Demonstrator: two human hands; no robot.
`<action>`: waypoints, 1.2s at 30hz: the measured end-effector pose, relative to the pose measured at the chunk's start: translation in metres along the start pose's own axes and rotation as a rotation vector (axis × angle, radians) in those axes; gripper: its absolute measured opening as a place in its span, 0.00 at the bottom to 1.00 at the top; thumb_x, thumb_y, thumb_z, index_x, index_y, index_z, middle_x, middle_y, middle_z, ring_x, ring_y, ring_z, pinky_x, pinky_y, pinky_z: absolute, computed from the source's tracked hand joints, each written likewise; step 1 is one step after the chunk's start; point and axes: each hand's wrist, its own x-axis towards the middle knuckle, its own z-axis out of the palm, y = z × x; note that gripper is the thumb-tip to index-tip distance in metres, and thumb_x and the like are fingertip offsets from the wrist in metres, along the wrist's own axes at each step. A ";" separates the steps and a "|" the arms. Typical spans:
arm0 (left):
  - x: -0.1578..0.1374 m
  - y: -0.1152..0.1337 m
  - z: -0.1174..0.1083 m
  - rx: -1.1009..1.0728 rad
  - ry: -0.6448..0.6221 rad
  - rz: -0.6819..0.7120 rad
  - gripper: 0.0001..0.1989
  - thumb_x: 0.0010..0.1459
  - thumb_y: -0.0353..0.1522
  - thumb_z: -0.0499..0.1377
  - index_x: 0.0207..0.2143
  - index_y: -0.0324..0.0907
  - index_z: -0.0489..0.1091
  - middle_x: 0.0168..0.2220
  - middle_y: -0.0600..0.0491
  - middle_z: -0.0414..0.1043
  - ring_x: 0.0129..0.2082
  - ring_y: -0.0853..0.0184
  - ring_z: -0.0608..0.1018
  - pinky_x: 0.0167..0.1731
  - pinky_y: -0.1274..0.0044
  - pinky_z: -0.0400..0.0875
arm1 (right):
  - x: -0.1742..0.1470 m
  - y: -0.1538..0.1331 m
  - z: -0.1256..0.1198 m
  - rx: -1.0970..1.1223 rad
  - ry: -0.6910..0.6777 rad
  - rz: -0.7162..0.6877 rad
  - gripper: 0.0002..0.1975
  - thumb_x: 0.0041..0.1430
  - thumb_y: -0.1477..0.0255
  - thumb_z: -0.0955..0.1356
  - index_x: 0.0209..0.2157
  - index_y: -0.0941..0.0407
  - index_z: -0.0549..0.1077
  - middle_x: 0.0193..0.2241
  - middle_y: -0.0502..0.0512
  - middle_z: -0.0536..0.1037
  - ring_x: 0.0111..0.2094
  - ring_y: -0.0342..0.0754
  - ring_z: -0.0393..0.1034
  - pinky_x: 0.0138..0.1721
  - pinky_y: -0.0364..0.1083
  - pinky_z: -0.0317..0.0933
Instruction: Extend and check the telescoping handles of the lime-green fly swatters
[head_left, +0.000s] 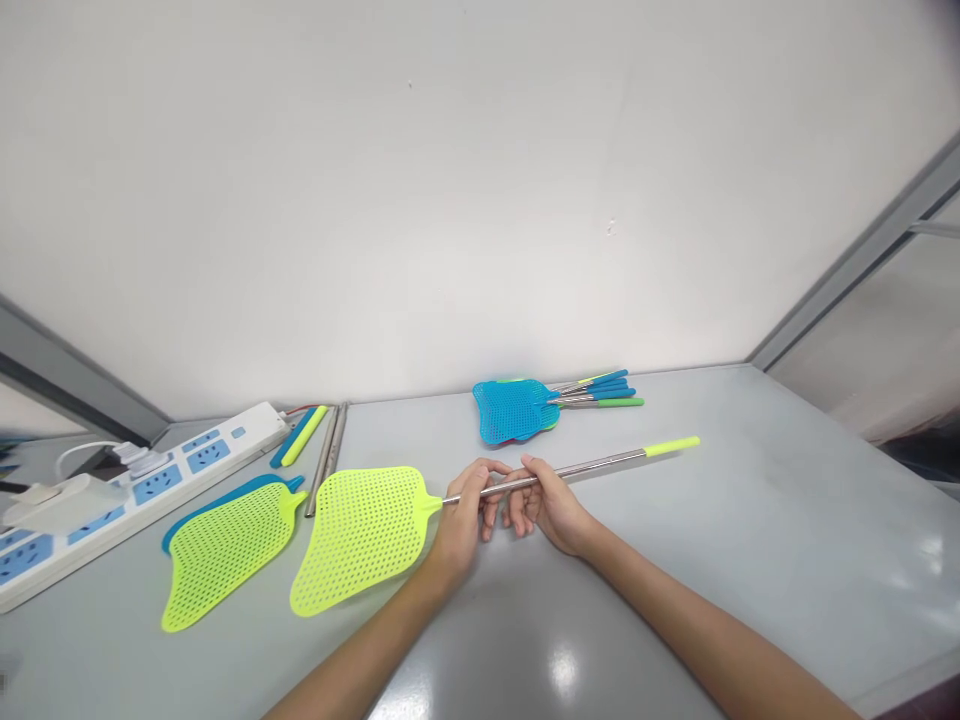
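A yellow-green fly swatter (367, 535) with a metal rod and a yellow grip lies across both my hands, its head to the left and its grip to the right. My left hand (466, 510) closes on the rod near the swatter head, thumb on top. Just right of it, my right hand (546, 502) pinches the same rod with the thumb above and the fingers curled below. Left of this swatter rest a loose yellow-green swatter head (232, 555) and a blue swatter head (217, 500) partly hidden beneath it.
Several assembled swatters (517, 410) are stacked at the back by the wall. Metal rods (327, 460) and blue and yellow grips (304, 437) lie at the back left. A white power strip (169, 475) with plugs runs along the left side of the grey table (750, 560).
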 end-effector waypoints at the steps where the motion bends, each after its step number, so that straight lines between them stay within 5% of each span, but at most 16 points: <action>1: 0.000 -0.001 -0.001 0.009 -0.001 0.004 0.17 0.55 0.39 0.44 0.36 0.39 0.67 0.10 0.61 0.55 0.12 0.72 0.64 0.17 0.80 0.59 | 0.000 0.000 0.000 0.004 -0.001 -0.007 0.27 0.55 0.61 0.53 0.26 0.66 0.73 0.08 0.54 0.68 0.12 0.42 0.60 0.13 0.39 0.48; 17: -0.002 -0.002 0.000 0.061 0.044 0.038 0.14 0.55 0.39 0.44 0.30 0.40 0.64 0.10 0.62 0.53 0.11 0.74 0.60 0.14 0.82 0.54 | -0.001 0.000 -0.002 0.017 -0.071 -0.006 0.26 0.56 0.61 0.53 0.27 0.65 0.73 0.14 0.57 0.72 0.13 0.44 0.65 0.13 0.42 0.58; 25: -0.005 0.002 0.004 0.023 0.223 0.011 0.09 0.52 0.37 0.47 0.24 0.42 0.58 0.10 0.63 0.49 0.10 0.76 0.57 0.12 0.83 0.51 | -0.006 -0.005 -0.002 -0.036 -0.077 0.013 0.22 0.56 0.65 0.54 0.29 0.64 0.72 0.17 0.56 0.74 0.13 0.44 0.65 0.19 0.43 0.58; 36: -0.005 0.000 0.004 0.095 0.190 0.038 0.14 0.53 0.36 0.45 0.17 0.41 0.55 0.08 0.62 0.48 0.09 0.76 0.55 0.12 0.81 0.49 | -0.009 -0.009 0.000 -0.057 -0.020 0.033 0.21 0.55 0.64 0.54 0.28 0.63 0.71 0.16 0.55 0.73 0.13 0.44 0.65 0.20 0.44 0.58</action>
